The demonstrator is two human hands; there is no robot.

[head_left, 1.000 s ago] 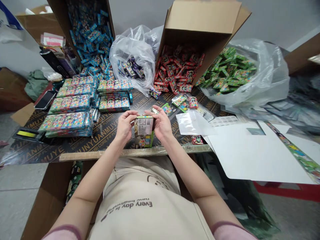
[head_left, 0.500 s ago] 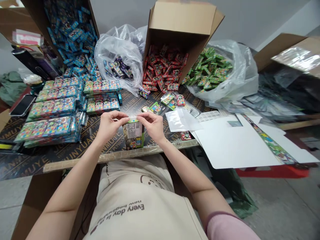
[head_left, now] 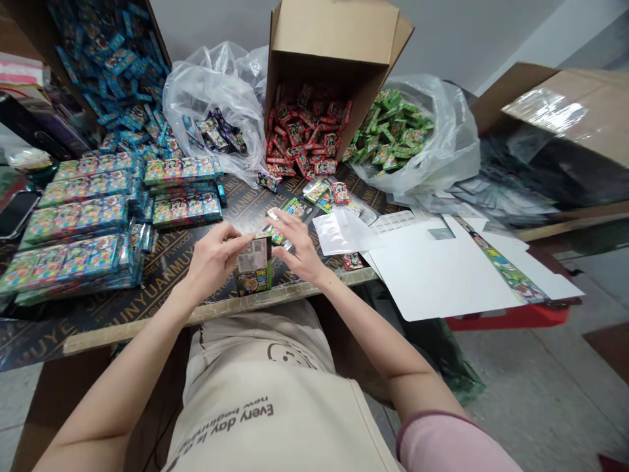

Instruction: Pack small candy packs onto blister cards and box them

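Observation:
A dark printed box (head_left: pixel 254 278) with a green side and a pale label panel stands upright near the table's front edge. Its top left corner is gripped by my left hand (head_left: pixel 212 257), whose fingers are closed and lie along the top edge. To the right of the box, my right hand (head_left: pixel 299 252) is open, fingers spread and holding nothing. Behind that hand lies a small green packet (head_left: pixel 278 235), partly covered by the fingers. A clear plastic bag (head_left: pixel 344 233) lies flat just right of my right hand.
Wrapped multipacks (head_left: pixel 73 219) are stacked at left. Behind stand a carton of blue packs (head_left: pixel 115 65), a bag of purple packs (head_left: pixel 216 134), a carton of red packs (head_left: pixel 307 134) and a bag of green packs (head_left: pixel 398 131). White card sheets (head_left: pixel 432 275) overhang the front edge at right.
My right hand has let go of the box's top edge and opened, moving slightly away to the right. My left hand stays on the box. The whole view has shifted a little.

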